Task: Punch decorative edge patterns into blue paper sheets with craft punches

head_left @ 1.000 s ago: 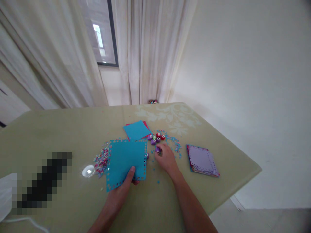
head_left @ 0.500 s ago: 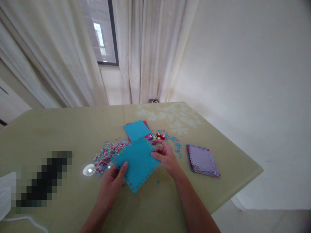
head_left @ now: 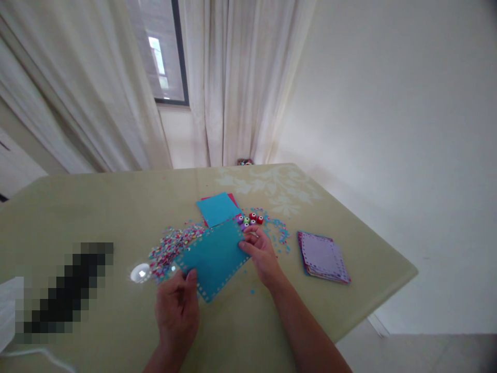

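I hold a blue square sheet (head_left: 213, 256) with punched holes along its edges, turned like a diamond low over the table (head_left: 97, 207). My left hand (head_left: 177, 305) pinches its near corner with thumb and fingers closed. My right hand (head_left: 261, 252) grips its right edge near the far corner, fingers curled. Just beyond the right hand lies a cluster of small purple, red and green punches (head_left: 249, 219). A pile of coloured paper confetti (head_left: 173, 247) lies left of the sheet.
Plain blue and red sheets (head_left: 217, 208) lie stacked beyond the held sheet. A stack of punched sheets with a lilac one on top (head_left: 323, 255) sits at the right near the table edge. A small shiny round spot (head_left: 140, 272) and a blurred dark patch (head_left: 62, 292) are at the left.
My right hand left a purple punch and took the sheet's right edge. The sheet turned from square-on to a diamond and dropped lower. My left hand shifted to its near corner.
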{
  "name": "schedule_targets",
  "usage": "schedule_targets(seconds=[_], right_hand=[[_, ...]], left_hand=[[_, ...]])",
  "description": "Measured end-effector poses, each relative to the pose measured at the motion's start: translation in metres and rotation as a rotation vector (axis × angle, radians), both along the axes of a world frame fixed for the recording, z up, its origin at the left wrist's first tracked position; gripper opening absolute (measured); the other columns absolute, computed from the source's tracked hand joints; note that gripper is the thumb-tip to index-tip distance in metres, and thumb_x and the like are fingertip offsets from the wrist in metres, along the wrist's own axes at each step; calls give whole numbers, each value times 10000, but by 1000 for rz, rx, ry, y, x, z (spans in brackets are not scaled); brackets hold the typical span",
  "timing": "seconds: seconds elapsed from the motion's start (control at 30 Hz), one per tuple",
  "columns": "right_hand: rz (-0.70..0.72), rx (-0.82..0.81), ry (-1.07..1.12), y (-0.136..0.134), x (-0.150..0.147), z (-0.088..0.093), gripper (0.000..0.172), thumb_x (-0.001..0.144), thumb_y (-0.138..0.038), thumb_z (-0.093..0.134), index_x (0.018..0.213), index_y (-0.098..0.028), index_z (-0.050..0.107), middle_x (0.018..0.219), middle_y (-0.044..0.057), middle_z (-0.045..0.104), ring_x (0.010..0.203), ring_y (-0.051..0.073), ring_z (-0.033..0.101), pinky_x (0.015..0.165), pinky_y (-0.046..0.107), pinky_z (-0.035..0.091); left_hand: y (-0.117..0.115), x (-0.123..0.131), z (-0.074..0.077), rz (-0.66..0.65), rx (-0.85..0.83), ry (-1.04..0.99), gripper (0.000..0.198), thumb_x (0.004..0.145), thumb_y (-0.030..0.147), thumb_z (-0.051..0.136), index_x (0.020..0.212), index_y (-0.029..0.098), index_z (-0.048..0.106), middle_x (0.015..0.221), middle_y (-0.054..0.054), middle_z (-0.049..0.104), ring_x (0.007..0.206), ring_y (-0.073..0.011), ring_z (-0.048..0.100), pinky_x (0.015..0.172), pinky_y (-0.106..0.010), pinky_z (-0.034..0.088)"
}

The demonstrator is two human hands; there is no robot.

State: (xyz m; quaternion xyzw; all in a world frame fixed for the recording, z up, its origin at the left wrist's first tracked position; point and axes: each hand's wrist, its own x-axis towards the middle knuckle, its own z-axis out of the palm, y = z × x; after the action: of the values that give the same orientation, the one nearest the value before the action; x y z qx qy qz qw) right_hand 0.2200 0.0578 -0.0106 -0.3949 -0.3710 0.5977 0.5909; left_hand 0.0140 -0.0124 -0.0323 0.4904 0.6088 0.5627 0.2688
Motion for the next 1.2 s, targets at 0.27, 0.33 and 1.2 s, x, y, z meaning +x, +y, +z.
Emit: schedule_targets(seconds=[0.27,0.33,1.2], right_hand=[[83,-16,-12,-3,-3,-1,533,705,-385,934,1073,-284,562,891,-29,753,679,164,654,634,270,517],[90,-17,-12,-4,-4,1,541,718,-402,927,1071,-293,532,946,-23,767,690,170,666,633,279,531],[-84,178,-275,-2,-5,-1,409,791,-595,839,807,-216,686,726,8,668,648,157,565,615,286,454]], left_hand=[[9,-6,14,-72,58,63,375,965,559,583,975,226,755,835,-39,728,697,-186,648,625,-291,541],[11,-4,16,-177,-51,-45,403,919,573,648,1073,227,787,899,-51,771,726,-203,687,623,-301,569],[14,-22,4,59,620,786,277,898,140,764,1137,277,789,1101,-84,722,922,-239,668,901,-406,478]])
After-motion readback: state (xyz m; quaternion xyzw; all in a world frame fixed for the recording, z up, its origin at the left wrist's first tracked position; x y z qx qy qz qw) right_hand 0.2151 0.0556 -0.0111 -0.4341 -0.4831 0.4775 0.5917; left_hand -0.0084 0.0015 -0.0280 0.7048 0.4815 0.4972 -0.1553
